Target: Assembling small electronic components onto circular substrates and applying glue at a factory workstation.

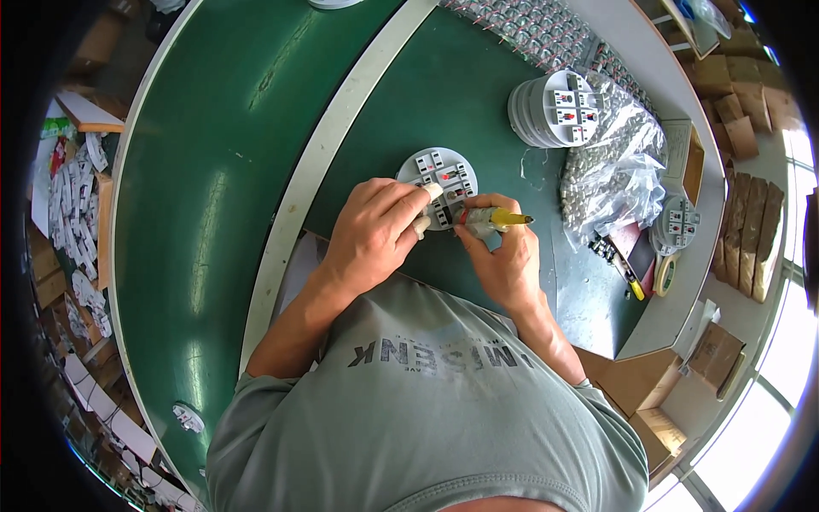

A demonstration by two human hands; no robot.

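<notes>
Spreading around the disc, green bench surface [409,102]. Steadying the white disc [410,170], just above centre, with the left hand [373,226] at its eight o'clock, not revealing whether pinching a part; gripping a yellow-ended tool [505,218] in the right hand [509,260] near four o'clock. Probably best keeping the disc flat, bracing firmly, aligning before pressing.

Lit brightly through windows [744,433] at the right. Stacked with cardboard boxes [715,352] near a pale wall [758,324]. Fitted with a dark green worktop [426,94], edged on its left by a pale rail [345,109] beside a glossy green surface [213,128].
</notes>
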